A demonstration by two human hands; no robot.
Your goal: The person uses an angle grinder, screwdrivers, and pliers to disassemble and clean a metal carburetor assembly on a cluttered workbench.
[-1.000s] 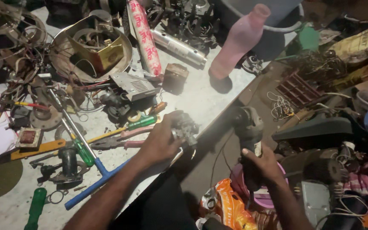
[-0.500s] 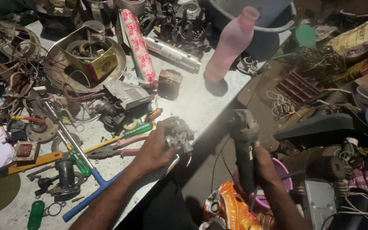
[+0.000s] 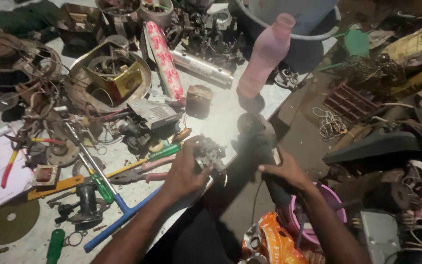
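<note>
Clutter covers the pale, dust-streaked worktop (image 3: 221,122), seen from above the seated person's forearms. At its far edge, beyond the dark grey metal engine part (image 3: 210,154), stands a large grey plastic tub (image 3: 289,29), with a tall pink plastic bottle (image 3: 265,54) upright just in front of it. Left of the engine part and farther back, a round dented metal bowl (image 3: 81,85) holds a yellow-and-black box-shaped piece and coiled wire. A long cylinder wrapped in red-and-white patterned paper (image 3: 164,63) lies between the bowl and the bottle. Nearer, left of the engine part, a blue T-shaped metal wrench (image 3: 123,215) lies across a green-handled screwdriver (image 3: 164,152) and pink-handled pliers.

The left hand (image 3: 184,173) presses the engine part against the worktop's near edge, fingers (image 3: 191,146) curled tight over its left side. Just right of the part, the right hand (image 3: 284,171) grips the black body of a dark handheld angle grinder (image 3: 255,139), fingers wrapped closed around it; the grinder's head sits close beside the part, though whether they touch cannot be told through the haze there. Below the right wrist, off the worktop, sit a pink plastic bucket (image 3: 330,195) and a crumpled orange plastic bag (image 3: 272,242).
</note>
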